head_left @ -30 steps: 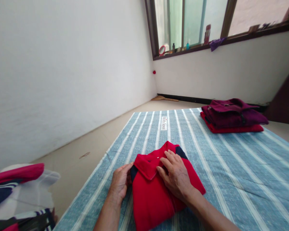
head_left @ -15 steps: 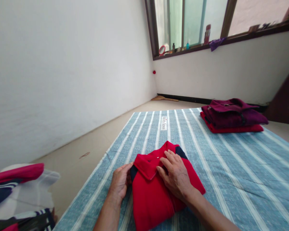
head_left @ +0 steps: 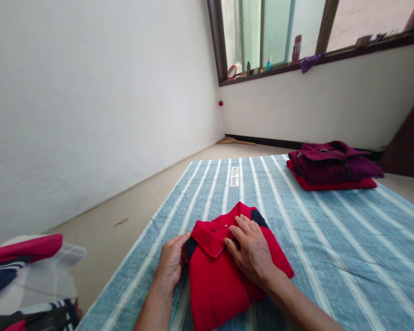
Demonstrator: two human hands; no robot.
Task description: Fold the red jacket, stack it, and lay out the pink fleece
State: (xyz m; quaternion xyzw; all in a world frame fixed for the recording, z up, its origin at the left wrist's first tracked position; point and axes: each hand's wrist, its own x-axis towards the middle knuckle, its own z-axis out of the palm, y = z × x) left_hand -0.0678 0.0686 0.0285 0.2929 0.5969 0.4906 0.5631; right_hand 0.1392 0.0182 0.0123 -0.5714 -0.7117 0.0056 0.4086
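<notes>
A folded red jacket (head_left: 215, 285) with a turned-down collar and dark blue shoulder panels lies on the striped bedspread, close in front of me. At its left shoulder, my left hand (head_left: 172, 257) grips the edge, thumb on top and the other fingers curled partly out of sight. My right hand (head_left: 250, 248) rests on the jacket's right front just below the collar, palm down with fingers apart. A small white label shows inside the neck opening.
The blue bedspread (head_left: 175, 207) has white stripes. At its far right sits a stack of folded maroon and red clothes (head_left: 334, 165). More clothes (head_left: 24, 276) lie at lower left. A broom (head_left: 236, 141) is on the floor by the wall; bottles line the windowsill (head_left: 276, 70).
</notes>
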